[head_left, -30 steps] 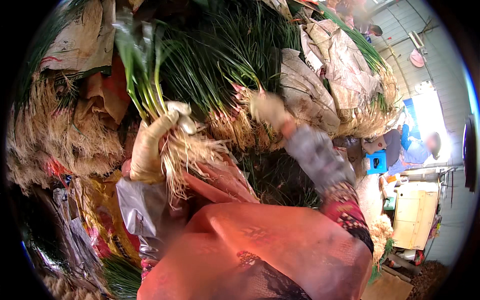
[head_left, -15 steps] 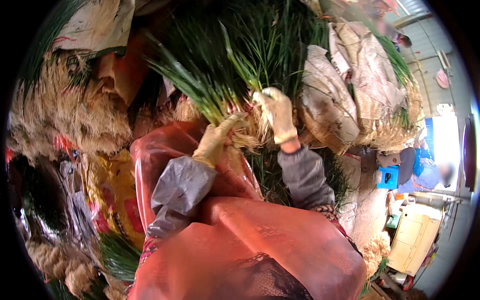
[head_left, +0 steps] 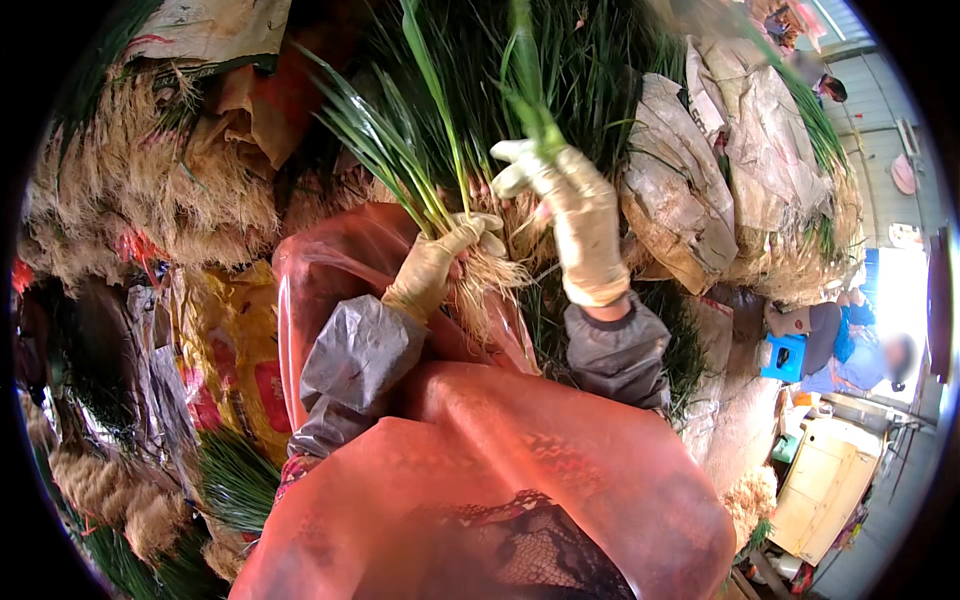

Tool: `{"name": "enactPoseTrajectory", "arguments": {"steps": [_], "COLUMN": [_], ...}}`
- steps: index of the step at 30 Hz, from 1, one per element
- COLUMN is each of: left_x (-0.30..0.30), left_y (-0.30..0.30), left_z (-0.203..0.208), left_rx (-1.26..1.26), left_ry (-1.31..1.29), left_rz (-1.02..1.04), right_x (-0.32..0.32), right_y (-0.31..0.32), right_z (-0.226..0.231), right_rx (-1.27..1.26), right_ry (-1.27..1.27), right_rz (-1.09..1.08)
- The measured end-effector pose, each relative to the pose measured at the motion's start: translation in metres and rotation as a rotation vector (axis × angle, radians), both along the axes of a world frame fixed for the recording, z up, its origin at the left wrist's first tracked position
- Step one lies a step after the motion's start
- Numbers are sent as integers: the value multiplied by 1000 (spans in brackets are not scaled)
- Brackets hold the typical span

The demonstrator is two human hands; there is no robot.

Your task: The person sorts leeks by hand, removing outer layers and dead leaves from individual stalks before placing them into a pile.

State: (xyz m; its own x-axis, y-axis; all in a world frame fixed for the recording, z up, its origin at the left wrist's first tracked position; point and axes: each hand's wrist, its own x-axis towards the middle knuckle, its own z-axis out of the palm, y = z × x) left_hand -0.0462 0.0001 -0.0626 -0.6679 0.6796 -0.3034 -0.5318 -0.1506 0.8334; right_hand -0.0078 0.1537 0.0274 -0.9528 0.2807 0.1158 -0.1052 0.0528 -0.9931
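My left hand [head_left: 435, 268], in a pale yellow glove, is closed around a small bunch of green onions [head_left: 405, 180]. Their leaves slant up to the left, and the pale stringy roots hang below my fingers. To its right, my right hand [head_left: 582, 222], gloved alike, grips a green onion [head_left: 535, 90] whose leaves rise blurred above the fingers. The lower end of that stalk is partly hidden by the hand. Beyond both hands stands a thick pile of green onions [head_left: 590, 60], leaves pointing away and roots toward me.
Over my lap lies a red plastic apron [head_left: 560, 430]. Rooty onion bundles [head_left: 150, 190] are stacked at left, above a yellow sack [head_left: 235, 350]. Sacking-wrapped bundles [head_left: 680, 160] stand at right. Farther right are a person [head_left: 850, 350], a blue stool [head_left: 783, 357] and a cream cabinet [head_left: 825, 490].
My right hand has shifted slightly right and nearer, a blurred green onion rising from its fingers. My left hand still holds its bunch, its fingers spread slightly more. The view has shifted a little.
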Motion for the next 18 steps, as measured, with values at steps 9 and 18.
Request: {"name": "enactPoseTrajectory", "arguments": {"steps": [9,18], "left_x": [-9,4], "left_y": [-10,-6], "left_z": [-62,-39], "left_rx": [96,-18], "left_ry": [-179,-173], "left_rz": [50,3], "right_x": [173,71], "right_y": [90,39], "right_z": [34,-91], "right_rx": [47,1081], "right_ry": [302,-461], "right_rz": [-597,-407]}}
